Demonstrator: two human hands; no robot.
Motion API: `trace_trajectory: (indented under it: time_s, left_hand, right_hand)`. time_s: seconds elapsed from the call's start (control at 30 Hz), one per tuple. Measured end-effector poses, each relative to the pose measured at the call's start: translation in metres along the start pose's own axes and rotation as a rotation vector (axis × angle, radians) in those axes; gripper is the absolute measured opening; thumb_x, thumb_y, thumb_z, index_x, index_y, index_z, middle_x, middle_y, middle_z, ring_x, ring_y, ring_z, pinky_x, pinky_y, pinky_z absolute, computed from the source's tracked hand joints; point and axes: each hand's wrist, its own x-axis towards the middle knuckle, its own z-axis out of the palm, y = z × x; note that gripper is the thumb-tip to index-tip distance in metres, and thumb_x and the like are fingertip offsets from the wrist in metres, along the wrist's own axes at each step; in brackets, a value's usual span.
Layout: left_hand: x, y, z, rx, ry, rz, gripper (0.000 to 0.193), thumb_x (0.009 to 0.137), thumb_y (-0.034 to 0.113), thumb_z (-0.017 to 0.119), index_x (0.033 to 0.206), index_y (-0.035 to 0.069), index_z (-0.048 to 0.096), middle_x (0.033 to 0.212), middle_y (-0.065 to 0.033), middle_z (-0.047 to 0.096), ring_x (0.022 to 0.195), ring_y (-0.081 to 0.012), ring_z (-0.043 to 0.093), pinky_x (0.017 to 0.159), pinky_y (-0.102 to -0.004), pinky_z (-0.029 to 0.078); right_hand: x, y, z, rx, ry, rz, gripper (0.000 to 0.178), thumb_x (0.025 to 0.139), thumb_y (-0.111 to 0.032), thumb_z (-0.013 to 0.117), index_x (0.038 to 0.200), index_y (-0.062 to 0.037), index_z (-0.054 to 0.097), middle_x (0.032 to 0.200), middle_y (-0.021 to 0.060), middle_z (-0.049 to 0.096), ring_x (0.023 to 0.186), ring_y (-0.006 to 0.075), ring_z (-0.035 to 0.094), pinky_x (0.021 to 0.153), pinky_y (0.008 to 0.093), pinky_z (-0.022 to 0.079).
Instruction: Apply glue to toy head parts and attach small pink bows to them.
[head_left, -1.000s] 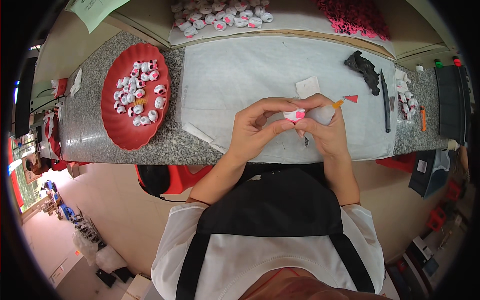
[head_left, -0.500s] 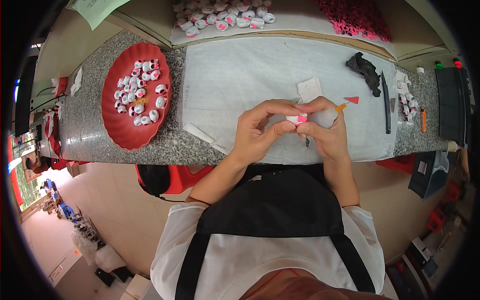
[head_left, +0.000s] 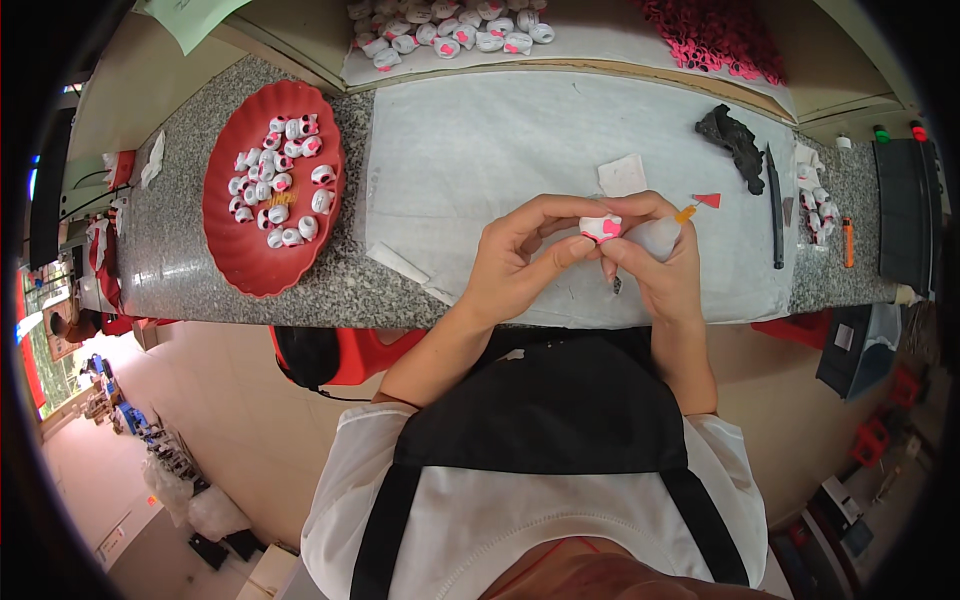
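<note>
Over the white-covered worktop, a small white cat-like figure head (head_left: 598,224) with a pink patch is pinched between the fingertips of both hands. My left hand (head_left: 515,255) closes thumb and forefinger on its left side. My right hand (head_left: 665,265) grips its right side and also keeps a small translucent squeeze bottle (head_left: 657,238) against the palm. The bottle's orange needle tip (head_left: 685,214) points up and right, away from the head. Beside that tip is a small red triangular piece (head_left: 707,200). My fingers cover part of the head and bottle.
A red scalloped tray (head_left: 262,270) with several similar heads stands at left. More heads (head_left: 450,35) and pink pieces (head_left: 710,40) fill the shelf ahead. A white paper square (head_left: 622,175), crumpled black material (head_left: 732,145), a dark pen-like tool (head_left: 775,205) and an orange cutter (head_left: 848,242) lie about.
Between my fingertips the head has turned and tipped up slightly, so more of its white front and pink patch shows. Both hands stay in nearly the same place, still gripping it.
</note>
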Motion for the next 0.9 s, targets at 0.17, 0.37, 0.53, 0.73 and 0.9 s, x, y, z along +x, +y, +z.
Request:
trace_trajectory:
  time_s: [0.17, 0.37, 0.53, 0.73, 0.9]
  left_hand:
    - [-0.001, -0.003, 0.001, 0.081, 0.019, 0.058, 0.022, 0.075, 0.000, 0.052, 0.097, -0.002, 0.050, 0.095, -0.0101, 0.054, 0.090, -0.0166, 0.051, 0.079, -0.0279, 0.040]
    - [-0.002, -0.003, 0.002, 0.112, 0.048, 0.060, 0.022, 0.074, 0.000, 0.052, 0.096, -0.002, 0.051, 0.095, -0.0102, 0.054, 0.089, -0.0164, 0.051, 0.079, -0.0279, 0.040]
    - [-0.002, -0.003, 0.000, 0.083, -0.011, 0.063, 0.022, 0.074, -0.001, 0.053, 0.096, -0.003, 0.051, 0.096, -0.0113, 0.054, 0.088, -0.0162, 0.051, 0.077, -0.0285, 0.040]
    - [-0.002, -0.003, -0.002, -0.003, -0.005, -0.039, 0.022, 0.073, -0.002, 0.053, 0.095, -0.003, 0.052, 0.096, -0.0121, 0.053, 0.087, -0.0160, 0.051, 0.076, -0.0288, 0.041]
    - [0.002, -0.006, -0.003, -0.082, -0.080, 0.053, 0.024, 0.072, -0.002, 0.055, 0.095, -0.002, 0.052, 0.096, -0.0121, 0.052, 0.089, -0.0171, 0.049, 0.076, -0.0287, 0.042]
  right_hand:
    - [0.000, 0.001, 0.001, 0.024, 0.034, -0.005, 0.023, 0.067, 0.003, 0.055, 0.090, 0.0018, 0.049, 0.075, 0.0102, 0.055, 0.060, 0.0137, 0.055, 0.044, 0.0211, 0.041]
    - [0.000, 0.004, 0.001, 0.061, 0.027, 0.015, 0.023, 0.068, 0.001, 0.055, 0.090, 0.0014, 0.050, 0.075, 0.0104, 0.055, 0.060, 0.0135, 0.055, 0.044, 0.0206, 0.041]
    - [0.000, 0.003, -0.004, 0.121, -0.025, 0.031, 0.024, 0.067, 0.001, 0.054, 0.090, 0.0016, 0.050, 0.074, 0.0113, 0.055, 0.058, 0.0142, 0.055, 0.044, 0.0211, 0.041]
    - [0.002, 0.003, -0.005, 0.189, -0.041, 0.061, 0.023, 0.066, 0.002, 0.055, 0.088, 0.0018, 0.050, 0.073, 0.0128, 0.055, 0.057, 0.0154, 0.054, 0.044, 0.0218, 0.041]
    - [0.001, 0.003, -0.010, 0.207, -0.115, 0.077, 0.022, 0.065, 0.002, 0.056, 0.086, 0.0008, 0.050, 0.073, 0.0135, 0.055, 0.057, 0.0174, 0.055, 0.044, 0.0222, 0.041]
